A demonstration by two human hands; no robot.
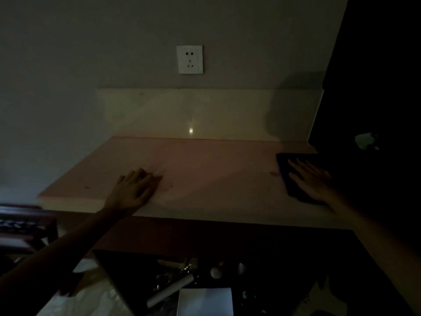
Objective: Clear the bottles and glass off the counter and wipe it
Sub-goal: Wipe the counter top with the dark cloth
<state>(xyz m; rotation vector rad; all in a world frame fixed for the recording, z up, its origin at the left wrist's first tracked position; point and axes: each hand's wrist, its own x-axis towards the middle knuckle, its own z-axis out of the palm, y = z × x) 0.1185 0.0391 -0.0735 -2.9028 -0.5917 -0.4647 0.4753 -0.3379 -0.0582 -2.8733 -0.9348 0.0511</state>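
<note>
The room is dim. A pale pinkish counter point(205, 169) runs across the middle of the view, with no bottles or glass on it. My left hand point(134, 190) rests flat near the counter's front edge, left of centre, fingers slightly spread and holding nothing. My right hand point(312, 176) lies flat with its palm pressed on a dark cloth point(293, 190) at the counter's right end. A few small reddish spots point(274, 174) mark the surface beside the cloth and near the left end.
A light backsplash point(205, 112) and a wall socket point(190, 59) stand behind the counter. A dark tall surface point(376, 76) bounds the right side. Below the front edge, an open dark drawer or box point(127, 270) holds a roll, white paper and small items. A chair point(25, 226) stands at left.
</note>
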